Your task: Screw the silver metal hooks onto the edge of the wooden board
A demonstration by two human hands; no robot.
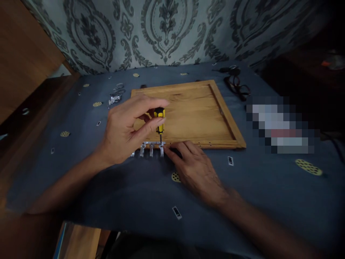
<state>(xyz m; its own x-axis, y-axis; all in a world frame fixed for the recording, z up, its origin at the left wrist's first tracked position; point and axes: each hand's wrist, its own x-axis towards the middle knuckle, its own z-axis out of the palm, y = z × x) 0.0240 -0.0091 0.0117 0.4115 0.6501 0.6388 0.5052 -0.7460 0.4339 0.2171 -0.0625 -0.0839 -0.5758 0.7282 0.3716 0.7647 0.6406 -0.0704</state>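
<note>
A yellow-and-black screwdriver stands nearly upright, pinched by its handle between the thumb and fingers of my left hand. Its tip meets a small silver metal clip on the near rail of a wooden frame with a wooden panel inside. My right hand is curled low at that rail, a fingertip against the same clip; its inner side is dark and partly hidden. To the left, more metal clips sit along the rail, some behind my left hand.
Loose metal parts lie on the dark blue cloth left of the frame. Black-handled scissors lie beyond its right corner. A blurred-out item is at the right. Patterned fabric rises behind; a wooden panel stands at the left.
</note>
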